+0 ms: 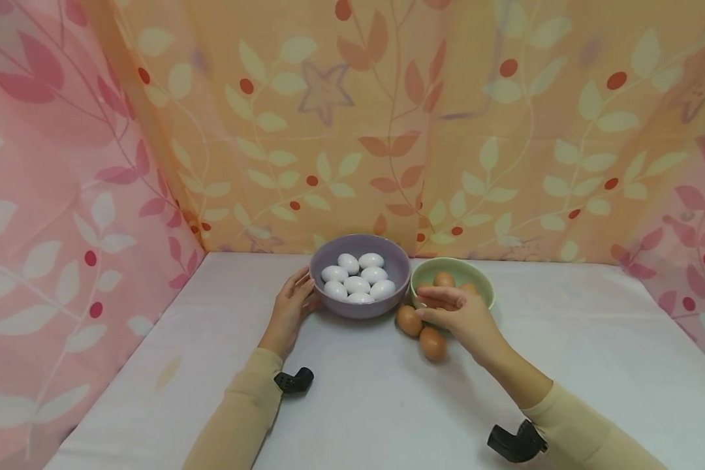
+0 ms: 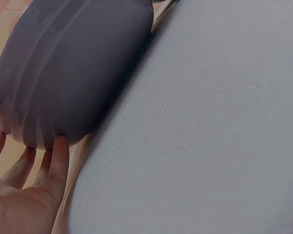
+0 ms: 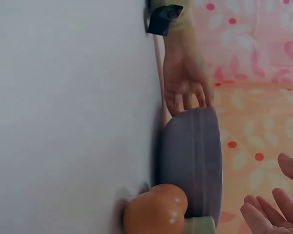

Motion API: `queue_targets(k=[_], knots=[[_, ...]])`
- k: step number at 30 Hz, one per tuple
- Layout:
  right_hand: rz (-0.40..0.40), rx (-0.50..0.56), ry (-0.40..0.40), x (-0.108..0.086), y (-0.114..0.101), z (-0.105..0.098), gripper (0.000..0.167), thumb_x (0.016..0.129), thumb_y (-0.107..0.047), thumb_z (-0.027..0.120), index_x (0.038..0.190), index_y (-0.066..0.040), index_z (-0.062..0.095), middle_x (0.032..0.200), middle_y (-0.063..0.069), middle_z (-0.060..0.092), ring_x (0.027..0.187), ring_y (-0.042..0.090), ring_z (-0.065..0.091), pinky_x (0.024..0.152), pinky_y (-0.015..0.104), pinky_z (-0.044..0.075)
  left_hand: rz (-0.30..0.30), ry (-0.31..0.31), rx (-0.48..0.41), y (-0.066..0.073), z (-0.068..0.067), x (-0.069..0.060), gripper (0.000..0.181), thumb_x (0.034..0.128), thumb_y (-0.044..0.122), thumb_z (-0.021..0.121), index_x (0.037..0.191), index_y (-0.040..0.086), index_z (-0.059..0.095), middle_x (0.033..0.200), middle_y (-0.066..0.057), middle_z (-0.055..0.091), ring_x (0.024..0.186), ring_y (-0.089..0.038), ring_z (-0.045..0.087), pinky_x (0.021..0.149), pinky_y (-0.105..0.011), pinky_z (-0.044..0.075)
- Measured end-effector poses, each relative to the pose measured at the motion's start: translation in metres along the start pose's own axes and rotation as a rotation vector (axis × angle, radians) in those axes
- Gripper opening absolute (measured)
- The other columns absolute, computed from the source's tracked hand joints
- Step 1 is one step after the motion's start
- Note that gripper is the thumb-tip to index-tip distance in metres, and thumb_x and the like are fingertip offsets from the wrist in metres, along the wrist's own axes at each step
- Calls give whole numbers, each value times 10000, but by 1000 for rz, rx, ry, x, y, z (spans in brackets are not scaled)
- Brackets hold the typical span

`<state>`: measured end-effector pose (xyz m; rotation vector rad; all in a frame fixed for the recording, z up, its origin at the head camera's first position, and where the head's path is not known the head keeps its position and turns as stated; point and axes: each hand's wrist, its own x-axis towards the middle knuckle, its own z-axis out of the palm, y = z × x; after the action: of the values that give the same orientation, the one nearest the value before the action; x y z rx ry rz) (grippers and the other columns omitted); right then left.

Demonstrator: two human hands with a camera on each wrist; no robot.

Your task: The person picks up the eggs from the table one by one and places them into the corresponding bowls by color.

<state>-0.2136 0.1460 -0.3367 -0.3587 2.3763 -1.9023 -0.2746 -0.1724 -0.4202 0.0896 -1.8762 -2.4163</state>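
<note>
A purple bowl [image 1: 360, 311] full of white eggs [image 1: 357, 285] stands near the back of the table. Fingertips of my left hand [image 1: 290, 312] touch its left side; in the left wrist view they rest against the wall of the bowl [image 2: 78, 68] with the fingers fairly straight. My right hand [image 1: 467, 321] hovers in front of a green bowl [image 1: 483, 281], partly hiding it. Its fingers are loosely extended and hold nothing, as the right wrist view confirms. Brown eggs [image 1: 444, 279] lie in the green bowl. Two more brown eggs [image 1: 433, 344] lie on the table before the bowls.
A white cloth [image 1: 352, 405] covers the table. Orange patterned fabric [image 1: 329, 130] hangs right behind the bowls, and pink patterned fabric [image 1: 47, 261] stands on the left and right sides. Each forearm carries a black wrist device [image 1: 294, 380].
</note>
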Motion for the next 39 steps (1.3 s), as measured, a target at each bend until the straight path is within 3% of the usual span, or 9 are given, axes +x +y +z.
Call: queue_targets(k=[6,11,22,29,34,39], knots=[[69,-55,20,-11,7,-7,515,858,-178,779,1300,27,611,1306,197,651,1132,56,655,885,89,498,1,-3,1,0,-1,0,459,1021,248,571,1464,196,463,1515,-43,451,1318,-287,528,1098,-450,455],[100,-85,22,-20,16,-12,532,855,-227,788,1303,0,612,1309,154,660,1155,38,638,911,71,465,0,-1,2,-1,-1,0,456,1021,239,571,1462,191,464,1514,-44,451,1315,-288,529,1094,-445,461],[151,-122,28,-35,27,-18,548,852,-243,792,1321,-25,611,1326,127,656,1254,151,602,906,60,459,-1,0,13,0,0,2,472,1021,237,571,1475,188,452,1526,-55,444,1316,-277,527,1096,-450,462],[170,-151,36,-39,33,-19,550,840,-241,800,1308,-12,621,1307,136,666,1181,80,628,873,79,482,-7,1,19,2,0,1,474,1028,226,556,1485,181,439,1533,-58,437,1331,-286,517,1106,-470,450],[184,-170,27,-39,38,-19,565,841,-238,798,1313,9,609,1319,155,654,1248,242,613,872,98,502,-20,4,22,3,1,0,476,1023,252,567,1481,205,445,1530,-40,437,1332,-263,519,1113,-450,447],[191,-173,15,-37,42,-18,566,848,-233,794,1312,31,604,1322,168,648,1259,304,602,881,120,519,-24,9,14,2,2,0,475,1023,246,567,1480,197,447,1530,-47,438,1338,-271,516,1122,-453,438]])
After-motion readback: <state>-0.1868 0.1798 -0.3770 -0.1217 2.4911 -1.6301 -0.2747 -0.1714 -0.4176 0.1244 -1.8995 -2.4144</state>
